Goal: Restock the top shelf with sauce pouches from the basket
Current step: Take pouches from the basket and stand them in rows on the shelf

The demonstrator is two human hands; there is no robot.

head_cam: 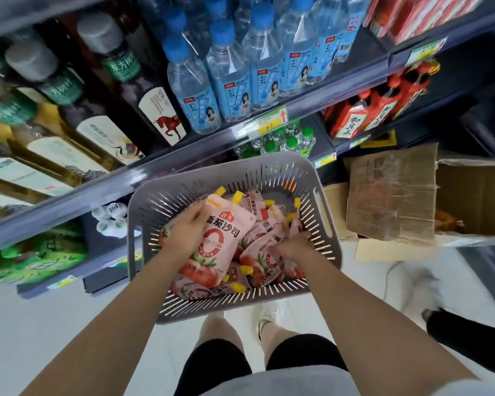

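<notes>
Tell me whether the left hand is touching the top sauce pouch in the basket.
Touching. The head view shows the left hand gripping the top sauce pouch by its left edge.

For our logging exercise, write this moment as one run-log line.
phase: pick | left hand: holds pink printed sauce pouch | right hand: among pouches, grip unclear | grey slotted plastic basket: several pouches inside
</notes>
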